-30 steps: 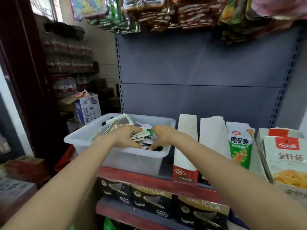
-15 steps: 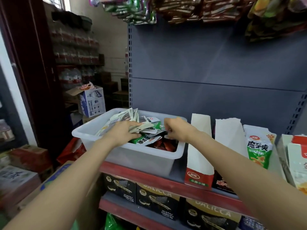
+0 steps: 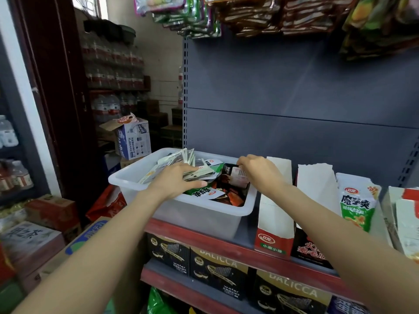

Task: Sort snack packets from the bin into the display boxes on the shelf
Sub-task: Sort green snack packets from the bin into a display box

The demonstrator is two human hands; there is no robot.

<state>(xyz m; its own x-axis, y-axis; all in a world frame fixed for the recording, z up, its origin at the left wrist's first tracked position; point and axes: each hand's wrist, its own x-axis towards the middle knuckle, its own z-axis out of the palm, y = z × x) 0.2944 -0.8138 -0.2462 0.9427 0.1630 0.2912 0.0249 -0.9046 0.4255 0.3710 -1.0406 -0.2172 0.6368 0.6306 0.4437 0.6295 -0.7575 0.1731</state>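
A translucent white bin [image 3: 199, 214] stands on the red-edged shelf [image 3: 226, 239], full of small snack packets. My left hand [image 3: 176, 181] grips a stack of white and green packets [image 3: 195, 171] inside the bin. My right hand [image 3: 260, 168] pinches a dark packet with a barcode label [image 3: 235, 174] at the bin's right side. Right of the bin stand display boxes: a red and white one [image 3: 273, 223], a black one [image 3: 310, 245], and a green and white one [image 3: 356, 200].
More display boxes [image 3: 405, 218] stand at the far right. Black wafer boxes [image 3: 217, 268] fill the shelf below. Snack bags [image 3: 260, 14] hang overhead. Cartons [image 3: 34, 236] and bottled water [image 3: 106, 107] crowd the floor at the left.
My left hand has gathered its packet stack a little to the left. My right hand has lifted to the bin's right side and pinched a dark packet. The camera view shifted slightly.
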